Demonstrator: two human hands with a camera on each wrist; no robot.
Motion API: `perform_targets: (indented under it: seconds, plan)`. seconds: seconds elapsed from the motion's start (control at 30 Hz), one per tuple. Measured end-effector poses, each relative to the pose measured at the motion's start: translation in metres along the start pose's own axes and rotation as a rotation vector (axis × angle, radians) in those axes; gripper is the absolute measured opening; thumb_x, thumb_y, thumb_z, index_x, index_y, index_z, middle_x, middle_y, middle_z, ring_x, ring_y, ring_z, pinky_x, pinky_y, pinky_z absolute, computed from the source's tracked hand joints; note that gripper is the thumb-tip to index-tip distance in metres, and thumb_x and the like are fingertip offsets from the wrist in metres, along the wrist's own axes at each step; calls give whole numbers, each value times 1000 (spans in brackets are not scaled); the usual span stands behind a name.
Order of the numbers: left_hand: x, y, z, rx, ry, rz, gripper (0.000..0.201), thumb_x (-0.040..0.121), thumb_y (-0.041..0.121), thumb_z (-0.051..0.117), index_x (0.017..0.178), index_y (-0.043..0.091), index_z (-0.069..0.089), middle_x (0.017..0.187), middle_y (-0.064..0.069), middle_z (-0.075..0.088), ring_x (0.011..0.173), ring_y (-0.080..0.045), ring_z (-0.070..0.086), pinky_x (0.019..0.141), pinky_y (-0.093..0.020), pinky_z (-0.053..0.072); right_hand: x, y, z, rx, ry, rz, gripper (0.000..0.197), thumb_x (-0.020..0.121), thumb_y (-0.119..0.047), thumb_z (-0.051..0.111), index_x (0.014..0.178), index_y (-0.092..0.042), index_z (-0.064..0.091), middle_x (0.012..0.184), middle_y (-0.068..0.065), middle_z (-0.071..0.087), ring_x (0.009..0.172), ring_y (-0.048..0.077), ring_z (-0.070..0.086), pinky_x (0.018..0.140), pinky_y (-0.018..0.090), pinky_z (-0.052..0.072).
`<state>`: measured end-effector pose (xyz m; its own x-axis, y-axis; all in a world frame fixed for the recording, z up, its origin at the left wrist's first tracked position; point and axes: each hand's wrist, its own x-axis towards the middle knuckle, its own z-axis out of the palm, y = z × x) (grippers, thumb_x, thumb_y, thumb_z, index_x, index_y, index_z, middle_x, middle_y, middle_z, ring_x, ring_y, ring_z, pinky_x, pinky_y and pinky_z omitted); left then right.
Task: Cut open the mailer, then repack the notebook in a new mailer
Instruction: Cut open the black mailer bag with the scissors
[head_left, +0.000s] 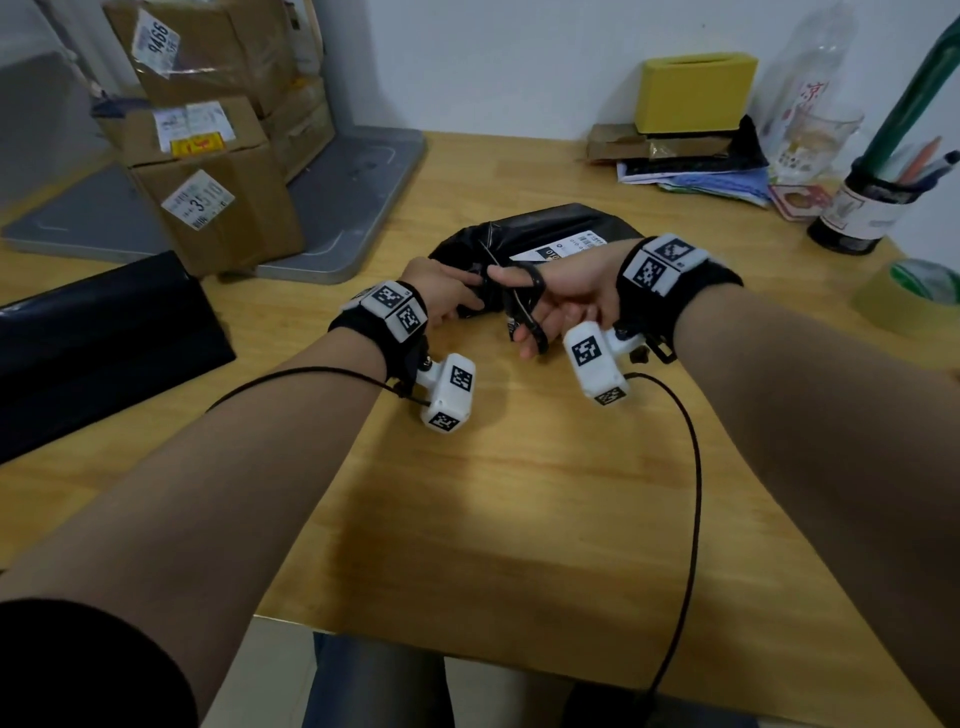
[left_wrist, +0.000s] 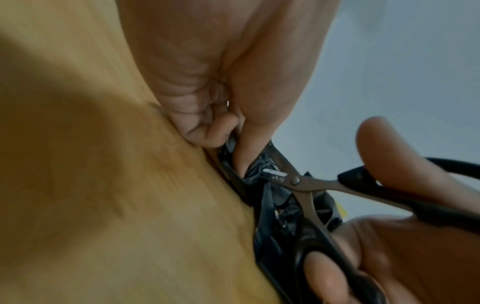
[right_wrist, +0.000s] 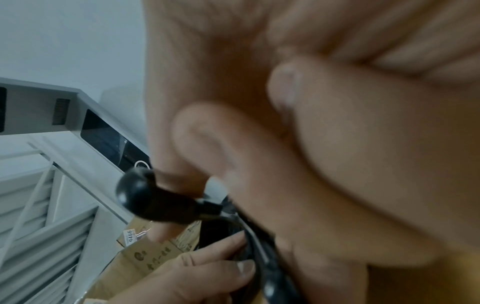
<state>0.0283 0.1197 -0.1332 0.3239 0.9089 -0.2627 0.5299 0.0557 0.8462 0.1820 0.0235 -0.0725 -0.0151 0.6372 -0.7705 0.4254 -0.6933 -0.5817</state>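
A black plastic mailer (head_left: 550, 228) with a white shipping label lies on the wooden table (head_left: 519, 493) at mid-distance. My left hand (head_left: 441, 291) pinches its crumpled near-left end (left_wrist: 262, 166). My right hand (head_left: 556, 296) grips black-handled scissors (head_left: 524, 306), thumb and fingers through the loops (right_wrist: 155, 201). The blades (left_wrist: 283, 176) stand spread and bite into the bunched plastic right beside my left fingertips. A second, flat black mailer (head_left: 98, 343) lies at the table's left edge. The notebook is hidden from all views.
Stacked cardboard boxes (head_left: 208, 156) sit on a grey platform scale (head_left: 337, 208) at the back left. At the back right are a yellow box (head_left: 696, 93) on papers, a clear bottle (head_left: 815, 104), a pen holder (head_left: 862, 208) and a tape roll (head_left: 914, 291).
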Motion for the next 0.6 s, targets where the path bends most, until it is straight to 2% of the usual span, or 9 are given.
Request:
perform_targets:
  seconds: [0.07, 0.13, 0.27, 0.37, 0.5, 0.6]
  plan:
    - [2, -1, 0, 0, -2, 11, 41, 76, 5, 80, 112, 24, 75, 68, -2, 61, 47, -12, 45, 44, -20, 39, 6, 3, -2, 53, -13, -9, 73, 89, -76, 45, 91, -5, 62, 76, 8, 75, 28, 1, 31, 28, 12, 21]
    - [2, -2, 1, -8, -9, 21, 42, 77, 4, 79, 115, 22, 73, 78, -3, 66, 52, -12, 49, 44, -18, 41, 13, 6, -4, 118, -53, -20, 69, 88, -76, 47, 86, -8, 60, 71, 5, 71, 28, 1, 31, 29, 12, 19]
    - [6, -4, 1, -26, -26, 23, 44, 75, 5, 81, 116, 22, 73, 100, -4, 72, 70, -16, 59, 61, -24, 49, 21, 13, -4, 199, -64, -27, 68, 80, -81, 55, 74, -13, 58, 66, -3, 56, 29, 1, 29, 36, 12, 14]
    - [7, -5, 0, -29, -37, 21, 44, 76, 5, 81, 116, 22, 73, 98, -4, 72, 66, -14, 55, 65, -25, 50, 23, 18, -3, 201, -38, -38, 64, 75, -82, 60, 72, -18, 56, 63, -7, 54, 30, 1, 27, 42, 13, 10]
    - [9, -6, -1, -65, -41, 15, 44, 76, 4, 80, 114, 23, 73, 104, -5, 73, 75, -16, 59, 84, -32, 56, 22, 20, -4, 222, -19, -42, 62, 72, -81, 64, 69, -19, 56, 61, -8, 51, 31, 0, 26, 43, 14, 10]
    - [9, -6, -4, -71, -89, 4, 44, 77, 5, 80, 117, 24, 72, 97, -3, 72, 69, -13, 57, 77, -28, 53, 21, 15, -3, 201, -4, -55, 73, 73, -85, 57, 79, -12, 62, 66, -2, 59, 31, 1, 29, 34, 11, 18]
